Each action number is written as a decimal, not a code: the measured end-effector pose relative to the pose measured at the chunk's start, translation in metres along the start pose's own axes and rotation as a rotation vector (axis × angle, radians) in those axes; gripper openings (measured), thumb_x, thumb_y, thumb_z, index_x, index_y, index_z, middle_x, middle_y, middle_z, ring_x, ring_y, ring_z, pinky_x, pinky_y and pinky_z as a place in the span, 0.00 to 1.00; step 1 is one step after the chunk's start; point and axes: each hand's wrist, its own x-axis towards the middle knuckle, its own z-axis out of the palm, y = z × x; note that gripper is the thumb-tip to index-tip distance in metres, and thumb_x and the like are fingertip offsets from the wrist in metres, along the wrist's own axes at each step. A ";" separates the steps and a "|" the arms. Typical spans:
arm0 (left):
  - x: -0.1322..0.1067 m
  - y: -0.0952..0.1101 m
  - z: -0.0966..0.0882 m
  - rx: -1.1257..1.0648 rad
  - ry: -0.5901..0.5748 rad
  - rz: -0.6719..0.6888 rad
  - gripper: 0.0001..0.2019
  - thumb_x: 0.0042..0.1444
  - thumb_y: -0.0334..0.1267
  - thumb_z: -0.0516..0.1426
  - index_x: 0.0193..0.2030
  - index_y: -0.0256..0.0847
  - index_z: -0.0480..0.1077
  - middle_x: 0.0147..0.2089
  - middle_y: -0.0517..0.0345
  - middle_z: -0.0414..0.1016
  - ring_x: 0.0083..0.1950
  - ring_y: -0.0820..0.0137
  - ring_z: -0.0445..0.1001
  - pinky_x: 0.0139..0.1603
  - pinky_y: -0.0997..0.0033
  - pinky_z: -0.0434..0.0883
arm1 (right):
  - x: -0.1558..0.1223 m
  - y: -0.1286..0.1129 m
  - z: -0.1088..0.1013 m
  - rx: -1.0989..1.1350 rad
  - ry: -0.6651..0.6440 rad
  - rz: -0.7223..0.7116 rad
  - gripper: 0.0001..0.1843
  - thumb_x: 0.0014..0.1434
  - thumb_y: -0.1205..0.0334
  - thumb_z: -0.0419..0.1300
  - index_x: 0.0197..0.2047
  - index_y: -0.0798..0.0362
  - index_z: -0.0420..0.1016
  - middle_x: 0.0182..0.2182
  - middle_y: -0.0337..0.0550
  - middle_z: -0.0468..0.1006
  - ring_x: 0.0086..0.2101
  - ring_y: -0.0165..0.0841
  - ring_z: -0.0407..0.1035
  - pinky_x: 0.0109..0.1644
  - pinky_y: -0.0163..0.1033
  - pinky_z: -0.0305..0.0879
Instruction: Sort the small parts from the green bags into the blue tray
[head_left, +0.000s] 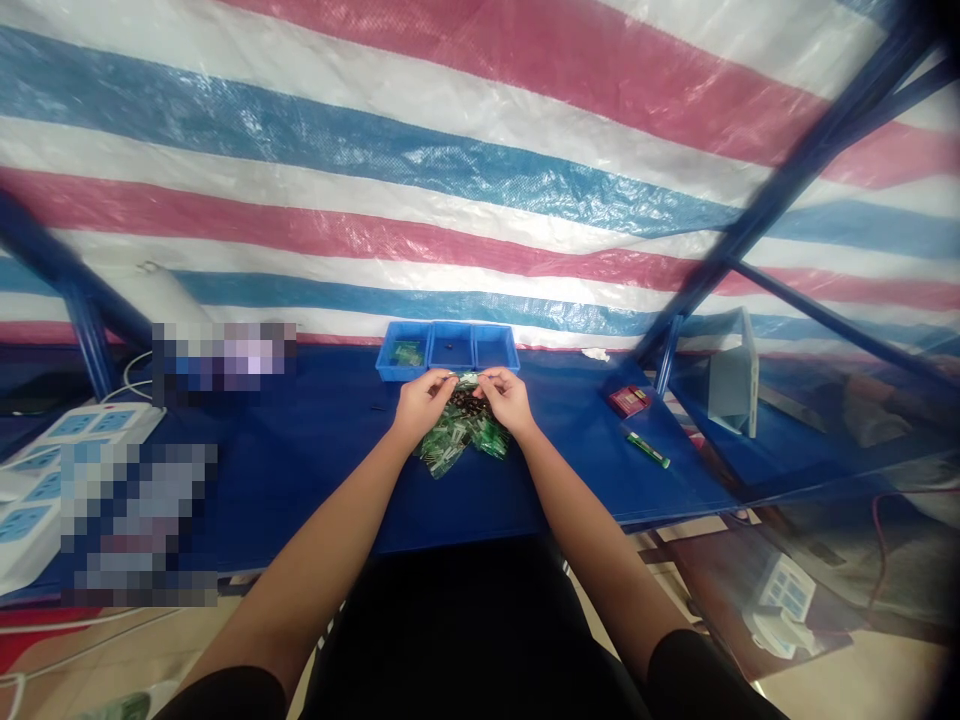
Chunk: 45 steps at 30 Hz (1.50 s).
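Note:
My left hand [422,404] and my right hand [510,402] meet over the middle of the table, fingers pinched. Between their fingertips stretches a small clear plastic bag [467,380] with a greenish tint; what it contains is too small to tell. Just below the hands lies a pile of small green-and-clear plastic bags [444,448], with many tiny dark and brass-coloured pieces [466,406] among them. Behind the hands stands a blue tray [450,372] with three compartments. Its left one holds green bags [406,352], and a small dark piece [450,346] lies in the middle one.
On the blue table [300,470], a red box [628,400] and a green packet [648,450] lie to the right. White power strips [97,425] with cables stand at the left. Striped plastic sheeting [450,200] hangs behind, with blue metal frame bars [720,255] at the right.

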 end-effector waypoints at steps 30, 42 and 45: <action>0.000 -0.001 0.000 -0.037 -0.085 0.026 0.17 0.57 0.48 0.59 0.48 0.42 0.75 0.36 0.55 0.80 0.31 0.69 0.75 0.35 0.69 0.73 | 0.000 0.001 0.002 -0.025 0.095 -0.101 0.20 0.54 0.47 0.65 0.44 0.50 0.74 0.34 0.42 0.81 0.32 0.33 0.73 0.36 0.39 0.69; 0.019 -0.013 -0.010 -0.417 0.338 -0.290 0.23 0.58 0.48 0.59 0.56 0.39 0.64 0.45 0.48 0.77 0.34 0.68 0.80 0.30 0.70 0.77 | 0.001 0.000 -0.002 -0.018 0.115 -0.082 0.22 0.58 0.44 0.60 0.49 0.50 0.74 0.36 0.46 0.82 0.38 0.37 0.76 0.38 0.40 0.70; 0.024 -0.021 -0.015 -0.499 0.318 -0.390 0.26 0.56 0.45 0.61 0.59 0.39 0.62 0.50 0.44 0.75 0.34 0.67 0.81 0.32 0.68 0.78 | 0.001 0.005 -0.002 -0.016 0.095 -0.068 0.21 0.58 0.44 0.60 0.46 0.50 0.76 0.33 0.45 0.81 0.36 0.37 0.76 0.40 0.41 0.71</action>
